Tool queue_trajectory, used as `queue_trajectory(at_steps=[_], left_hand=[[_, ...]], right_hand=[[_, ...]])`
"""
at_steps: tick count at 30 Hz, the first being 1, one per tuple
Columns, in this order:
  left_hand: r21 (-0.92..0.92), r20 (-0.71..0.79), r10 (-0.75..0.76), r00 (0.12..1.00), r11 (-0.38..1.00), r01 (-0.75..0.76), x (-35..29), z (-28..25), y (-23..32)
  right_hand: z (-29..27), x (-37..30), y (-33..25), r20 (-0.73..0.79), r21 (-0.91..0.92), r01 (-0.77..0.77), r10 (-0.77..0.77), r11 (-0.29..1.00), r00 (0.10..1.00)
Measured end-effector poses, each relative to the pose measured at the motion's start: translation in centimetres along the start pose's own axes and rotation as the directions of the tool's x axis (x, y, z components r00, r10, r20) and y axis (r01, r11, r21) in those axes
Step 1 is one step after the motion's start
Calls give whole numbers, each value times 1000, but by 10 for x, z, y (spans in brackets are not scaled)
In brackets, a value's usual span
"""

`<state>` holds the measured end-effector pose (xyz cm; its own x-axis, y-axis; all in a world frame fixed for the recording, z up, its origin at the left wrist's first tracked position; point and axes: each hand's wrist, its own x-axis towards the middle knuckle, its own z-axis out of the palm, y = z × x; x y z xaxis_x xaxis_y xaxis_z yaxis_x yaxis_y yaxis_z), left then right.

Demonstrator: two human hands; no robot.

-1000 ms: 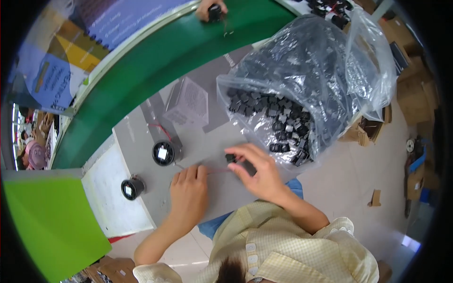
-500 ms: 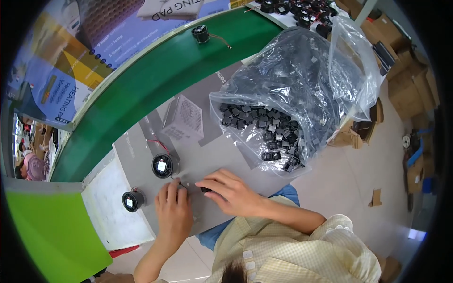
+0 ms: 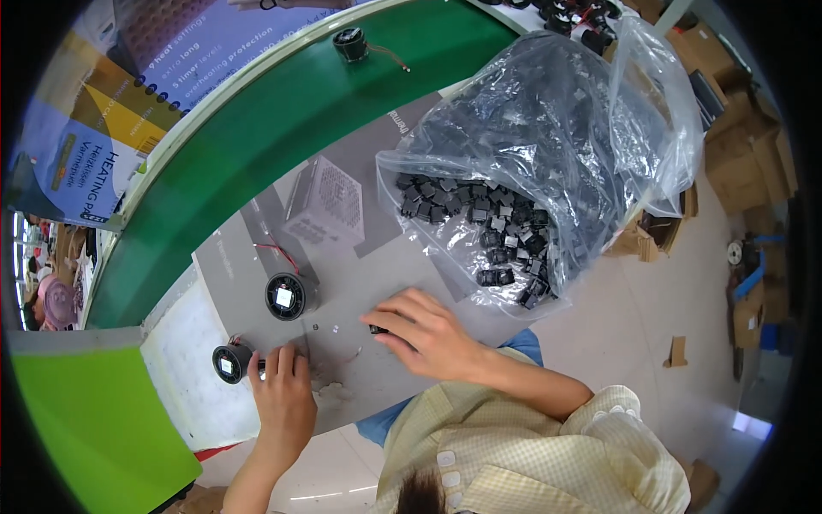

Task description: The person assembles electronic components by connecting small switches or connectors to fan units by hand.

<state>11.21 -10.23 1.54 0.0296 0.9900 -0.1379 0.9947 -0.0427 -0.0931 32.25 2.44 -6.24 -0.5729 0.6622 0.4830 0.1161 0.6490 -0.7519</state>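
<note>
A: The left hand [image 3: 285, 401] now sits nearer the leftmost black, white-labelled cylinder [image 3: 229, 364] than before. Its grip?
B: Curled; any hold cannot be told. The right hand [image 3: 434, 338] pinches a small black piece [image 3: 377, 329] over the grey table [image 3: 368, 390].
A: The step?
B: Apparently piece handling; next calls for steady fingertips.

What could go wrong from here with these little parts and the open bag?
The small black piece sits at the fingertips of the right hand, so it might slip.

The clear plastic bag lies open near the edge of the grey work surface; a bump could spill loose black pieces.

The left hand is right beside a round black unit, which it could knock.
</note>
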Motion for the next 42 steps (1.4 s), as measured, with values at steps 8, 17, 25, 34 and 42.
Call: queue_trajectory(at_steps=[8, 17, 25, 34, 42], left_hand=[[-404, -49, 211, 976, 890, -212, 17, -8, -6], [-287, -155, 152, 976, 939, -192, 38, -8, -1], [-359, -187, 41, 982, 927, -108, 33, 1, -2], [-259, -375, 10, 927, 959, -115, 125, -90, -45], [417, -656, 364, 661, 905, -84, 365, -15, -174]], right_hand=[[-1, 4, 3, 32, 44, -38, 37, 998, 999], [-5, 1, -1, 122, -90, -2, 13, 996, 992], [-105, 51, -50, 298, -252, 43, 35, 967, 954], [-114, 241, 76, 274, -726, 136, 102, 674, 956], [-53, 289, 187, 321, -674, -5, 299, 738, 899]])
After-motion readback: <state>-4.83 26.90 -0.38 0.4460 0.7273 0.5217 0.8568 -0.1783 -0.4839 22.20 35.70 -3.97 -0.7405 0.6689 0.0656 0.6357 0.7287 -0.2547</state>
